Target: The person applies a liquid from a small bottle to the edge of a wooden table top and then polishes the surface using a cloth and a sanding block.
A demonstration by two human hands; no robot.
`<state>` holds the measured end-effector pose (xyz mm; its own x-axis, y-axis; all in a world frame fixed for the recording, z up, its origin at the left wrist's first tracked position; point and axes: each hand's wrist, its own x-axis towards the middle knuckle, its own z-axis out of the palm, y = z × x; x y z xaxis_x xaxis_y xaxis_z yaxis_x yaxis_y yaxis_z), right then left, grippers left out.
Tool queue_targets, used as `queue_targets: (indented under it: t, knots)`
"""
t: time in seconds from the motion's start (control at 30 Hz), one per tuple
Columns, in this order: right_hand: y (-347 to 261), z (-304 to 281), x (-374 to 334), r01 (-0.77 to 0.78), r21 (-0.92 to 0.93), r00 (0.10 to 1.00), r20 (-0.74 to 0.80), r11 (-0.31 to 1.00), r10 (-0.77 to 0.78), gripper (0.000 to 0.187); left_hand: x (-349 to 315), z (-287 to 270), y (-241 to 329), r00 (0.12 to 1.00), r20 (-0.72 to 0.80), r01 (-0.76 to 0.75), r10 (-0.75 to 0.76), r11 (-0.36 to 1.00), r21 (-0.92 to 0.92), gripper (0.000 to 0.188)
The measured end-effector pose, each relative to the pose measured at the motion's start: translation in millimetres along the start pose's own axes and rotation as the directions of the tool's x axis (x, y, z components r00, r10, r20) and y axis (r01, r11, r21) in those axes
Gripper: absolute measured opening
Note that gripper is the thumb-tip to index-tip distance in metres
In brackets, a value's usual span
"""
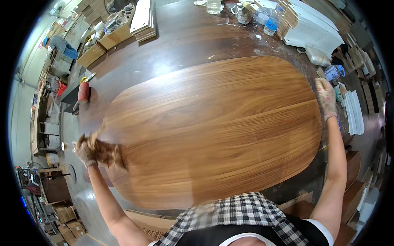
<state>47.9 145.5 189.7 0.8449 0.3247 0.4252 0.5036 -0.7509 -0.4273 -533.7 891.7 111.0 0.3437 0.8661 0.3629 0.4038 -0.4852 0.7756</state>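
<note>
A large oval wooden tabletop (213, 127) with brown wood grain lies flat in front of me. My left hand (85, 151), in a work glove, is closed around a crumpled brown cloth (107, 152) at the tabletop's left end; both are somewhat blurred. Part of the cloth lies over the surface there. At the far right, my right hand (326, 97) wears a pale glove with reddish spots. Its fingers are bent together at the tabletop's right edge and appear to grip it; the fingertips are partly hidden.
The dark workbench (172, 49) extends beneath the tabletop. A red cylinder (83, 92) stands at left, near cardboard boxes (117, 30) and stacked white panels (143, 18). Far right are a water bottle (273, 21), more white panels (310, 30) and a blue-labelled jug (334, 72).
</note>
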Motion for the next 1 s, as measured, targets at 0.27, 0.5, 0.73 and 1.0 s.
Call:
queue_targets:
  t: [0.27, 0.5, 0.73, 1.0]
  knots:
    - [-238, 160, -112, 0.278, 0.706, 0.876, 0.092, 0.652, -0.474, 0.068, -156, 214, 290, 0.864, 0.48, 0.419, -0.149, 0.74, -0.525, 0.046]
    - [-205, 178, -74, -0.343, 0.778, 0.906, 0.422, 0.527, -0.034, 0.042, -179, 182, 214, 0.869, 0.375, -0.218, 0.323, 0.93, -0.296, 0.04]
    - [-42, 232, -32, 0.057, -0.768, 0.989, -0.046, 0.638, -0.143, 0.065, -131, 41, 7, 0.99, -0.069, -0.091, 0.127, 0.919, 0.383, 0.04]
    - [-476, 427, -106, 0.607, -0.663, 0.588, 0.004, 0.439, -0.809, 0.043, -137, 47, -9, 0.975, 0.117, -0.219, 0.189, 0.909, 0.356, 0.05]
